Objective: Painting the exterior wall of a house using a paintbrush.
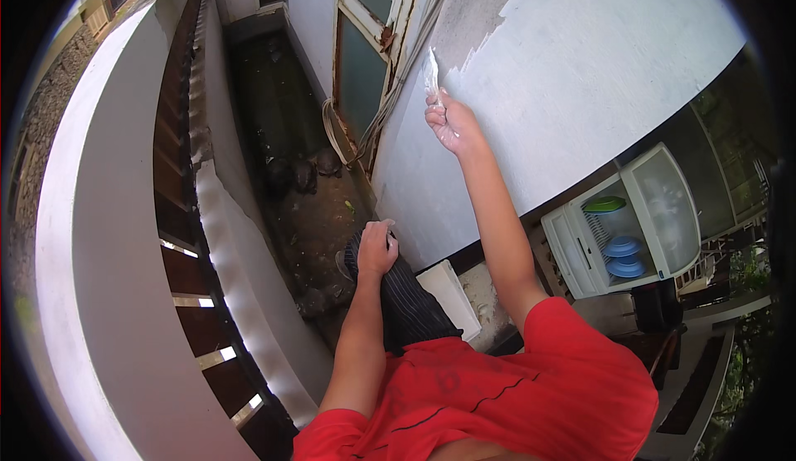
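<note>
My right hand (pixel 449 119), smeared with white paste, grips a paste-coated scraper (pixel 431 70) whose blade points away from me. It is held by the wall (pixel 553 88), near the jagged edge between the smooth white coating and a bare grey patch (pixel 476 13). Whether the blade touches the wall cannot be told. My left hand (pixel 377 248) rests at the knee of my dark striped trousers (pixel 413 299), with white residue on its fingers. Its fingers are bent, and whether something small is between them is unclear.
Grey cables (pixel 407 69) run beside a rusty-framed glass window (pixel 364 69). Turtle-like shapes (pixel 305 175) lie in the dark, wet trough below. A low wall (pixel 249 287) stands left. At right are a white tray (pixel 449 296) and a dish cabinet (pixel 622 231) with its door ajar.
</note>
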Demonstrator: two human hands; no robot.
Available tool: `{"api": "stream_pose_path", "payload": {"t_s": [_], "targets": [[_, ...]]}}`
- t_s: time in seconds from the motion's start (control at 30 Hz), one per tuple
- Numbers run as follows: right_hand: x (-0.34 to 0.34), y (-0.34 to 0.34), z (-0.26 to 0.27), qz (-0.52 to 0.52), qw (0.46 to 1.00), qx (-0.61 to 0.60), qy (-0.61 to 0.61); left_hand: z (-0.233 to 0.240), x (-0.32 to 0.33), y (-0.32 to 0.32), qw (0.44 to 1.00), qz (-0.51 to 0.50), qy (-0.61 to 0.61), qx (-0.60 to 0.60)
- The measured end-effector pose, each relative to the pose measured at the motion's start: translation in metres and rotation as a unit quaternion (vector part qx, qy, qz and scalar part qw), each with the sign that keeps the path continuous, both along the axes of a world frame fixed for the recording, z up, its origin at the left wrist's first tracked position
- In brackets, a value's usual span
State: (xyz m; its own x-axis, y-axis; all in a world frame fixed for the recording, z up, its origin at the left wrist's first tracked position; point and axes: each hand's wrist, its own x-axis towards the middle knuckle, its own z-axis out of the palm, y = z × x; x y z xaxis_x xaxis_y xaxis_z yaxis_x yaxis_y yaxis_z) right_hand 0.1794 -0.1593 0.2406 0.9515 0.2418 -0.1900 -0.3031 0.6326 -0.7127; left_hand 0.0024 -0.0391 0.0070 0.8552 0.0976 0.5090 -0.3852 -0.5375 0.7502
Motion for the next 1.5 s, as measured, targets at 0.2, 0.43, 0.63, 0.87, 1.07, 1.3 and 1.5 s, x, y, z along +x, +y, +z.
{"api": "stream_pose_path", "payload": {"t_s": [0.2, 0.43, 0.63, 0.87, 1.07, 1.3, 1.5], "targets": [[0.004, 0.000, 0.008, -0.038, 0.999, -0.007, 0.011, -0.001, 0.004, -0.002, 0.999, -0.005, 0.031, 0.008], [-0.041, 0.001, 0.016, -0.012, 1.000, -0.015, -0.013, -0.002, 0.006, 0.002, 1.000, 0.011, 0.025, -0.007], [-0.023, 0.014, 0.020, -0.014, 1.000, -0.023, -0.013, -0.001, 0.006, 0.000, 0.999, 0.005, 0.039, -0.006], [0.001, 0.010, 0.004, -0.065, 0.998, -0.003, 0.000, 0.003, 0.005, 0.003, 0.999, 0.008, 0.039, -0.007], [-0.035, 0.002, 0.003, -0.049, 0.999, 0.008, -0.008, 0.002, 0.003, 0.010, 0.999, 0.024, 0.032, -0.009], [-0.022, 0.018, 0.014, -0.005, 1.000, 0.000, -0.015, 0.003, 0.000, 0.005, 0.999, 0.004, 0.030, -0.015], [0.002, 0.020, 0.008, -0.107, 0.993, -0.037, -0.018, 0.004, 0.001, -0.002, 1.000, 0.003, 0.007, -0.005]]}}
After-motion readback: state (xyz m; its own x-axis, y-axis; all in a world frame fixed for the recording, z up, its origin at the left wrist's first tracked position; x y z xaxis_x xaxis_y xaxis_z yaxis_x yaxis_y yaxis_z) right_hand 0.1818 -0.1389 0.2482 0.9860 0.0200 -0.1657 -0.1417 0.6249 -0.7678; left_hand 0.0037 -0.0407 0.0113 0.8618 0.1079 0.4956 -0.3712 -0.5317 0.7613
